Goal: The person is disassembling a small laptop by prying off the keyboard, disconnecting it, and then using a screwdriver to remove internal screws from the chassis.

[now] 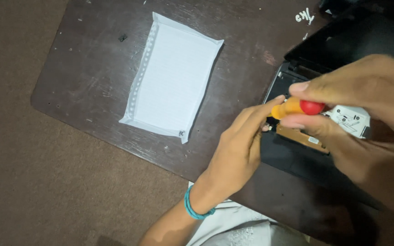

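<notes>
Nearest, at bottom, is a piece of white cloth (238, 225), prob. on the person's lap, and the left forearm with a teal wristband (194, 210). The left hand (238, 146) reaches up to the right, fingers stretched and together; the fingertips touch the lower end of the screwdriver (297, 108) and the edge of the black device (297, 159). It grasps nothing fully, it only steadies the tool. The right hand (365, 109) comes in from the right side & pinches the screwdriver handle, orange with a red end, between thumb and fingers. The screwdriver is over the open black device, near a brown circuit board (304, 136) and a white-grey metal part (354, 119). The tip is hidden, so I cannot tell what it touches. The device lies on the right part of a dark wooden table (92, 77). Further left, well apart from the hands, a white sheet in a clear plastic sleeve (172, 77) lies flat on the table. Beyond the table edge is brown floor (19, 173).
</notes>
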